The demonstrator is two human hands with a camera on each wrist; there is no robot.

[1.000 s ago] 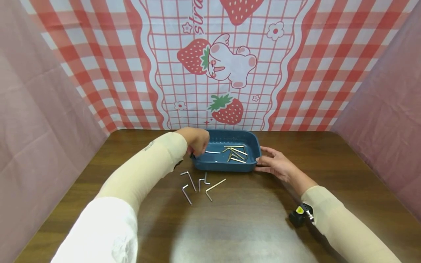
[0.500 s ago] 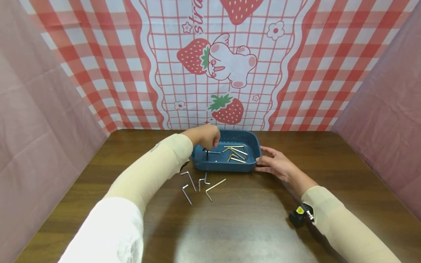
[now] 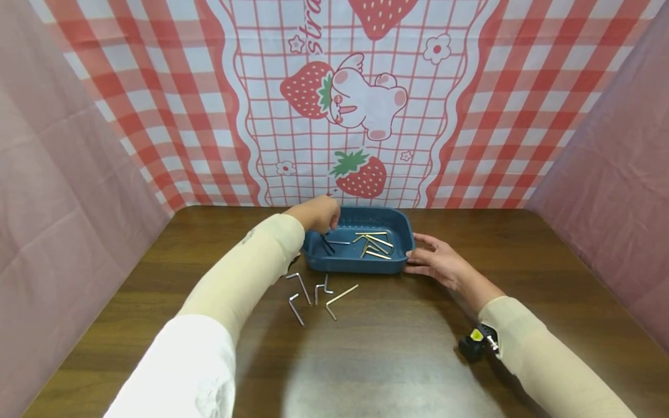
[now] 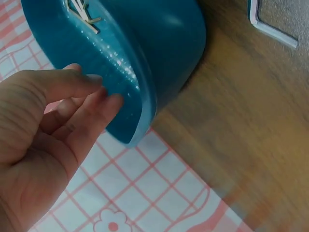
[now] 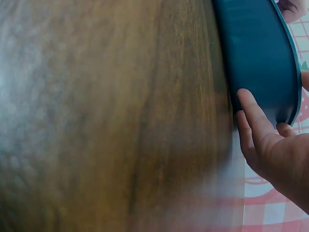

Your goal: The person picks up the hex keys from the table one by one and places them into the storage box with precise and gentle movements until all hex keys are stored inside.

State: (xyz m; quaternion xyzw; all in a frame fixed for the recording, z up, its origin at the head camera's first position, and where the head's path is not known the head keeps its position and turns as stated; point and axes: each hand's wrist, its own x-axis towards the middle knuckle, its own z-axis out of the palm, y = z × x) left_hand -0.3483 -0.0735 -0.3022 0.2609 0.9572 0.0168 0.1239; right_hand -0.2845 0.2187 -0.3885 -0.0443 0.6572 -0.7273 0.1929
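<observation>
My left hand point(image 3: 320, 212) is over the left end of a deep blue tray point(image 3: 360, 266). Its fingers are loosely bent in the left wrist view, and I see nothing between them. Just below it, in the head view, is a tilted black hex key point(image 3: 328, 246); contact with the hand cannot be made out. Next to that lies a silver hex key point(image 3: 340, 242), and several gold hex keys point(image 3: 377, 239) are bunched at the tray's right. My right hand point(image 3: 439, 262) holds the tray's right end, two fingers along the outer wall point(image 5: 260, 58) and one at the rim.
In front of the tray, several silver hex keys point(image 3: 297, 310) lie on the brown wooden table point(image 3: 397, 354), with one longer pale-gold hex key point(image 3: 341, 296) to their right. A red-and-white patterned cloth point(image 3: 355, 116) hangs behind; pink cloths point(image 3: 601, 133) flank the table.
My left hand has moved from the tray's left edge further over it, then slightly back left. The black hex key has gone from upright to tilted. My right hand stays put.
</observation>
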